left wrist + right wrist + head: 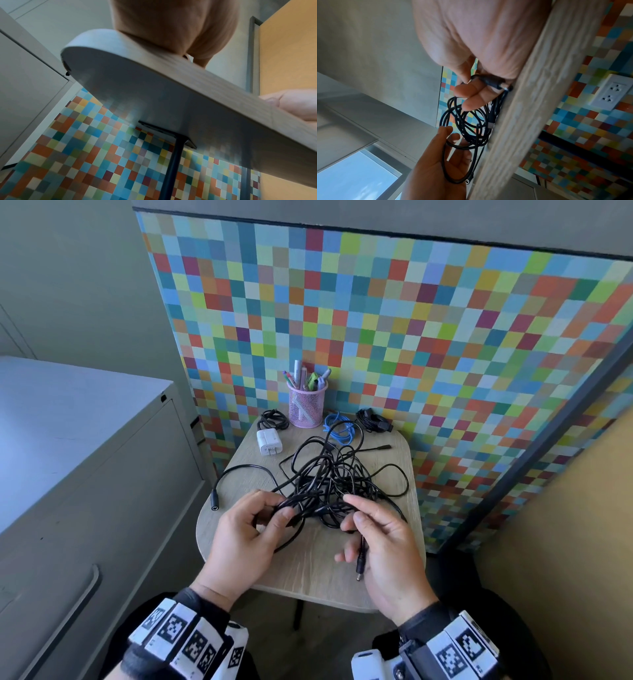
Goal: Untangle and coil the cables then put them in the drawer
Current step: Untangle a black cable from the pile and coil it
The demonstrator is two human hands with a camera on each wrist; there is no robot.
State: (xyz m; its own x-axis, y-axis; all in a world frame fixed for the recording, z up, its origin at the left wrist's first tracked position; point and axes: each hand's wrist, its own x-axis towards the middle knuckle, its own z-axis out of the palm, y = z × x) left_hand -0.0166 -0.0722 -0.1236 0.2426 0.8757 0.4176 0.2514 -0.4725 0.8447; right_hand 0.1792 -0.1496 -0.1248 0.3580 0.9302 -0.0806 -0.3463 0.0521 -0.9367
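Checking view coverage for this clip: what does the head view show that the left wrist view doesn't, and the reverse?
Head view only: the tangled black cable, both hands gripping it, the barrel plug at the right hand, the blue cable, charger and pen cup.
Left wrist view only: the table's underside and black leg.
Both: the table, the left hand and the checkered wall.

Left hand (245,537) at 7 o'clock of head view, back up, fingers curled, thumb and forefinger pinching strands of black cable tangle (337,484). Right hand (383,546) at 5 o'clock, palm turned toward 9 o'clock, thumb pointing to 11, forefinger and thumb gripping cable, barrel plug (360,565) lying across palm. Both wrists wear marker-patterned bands. Hands near each other, not touching.
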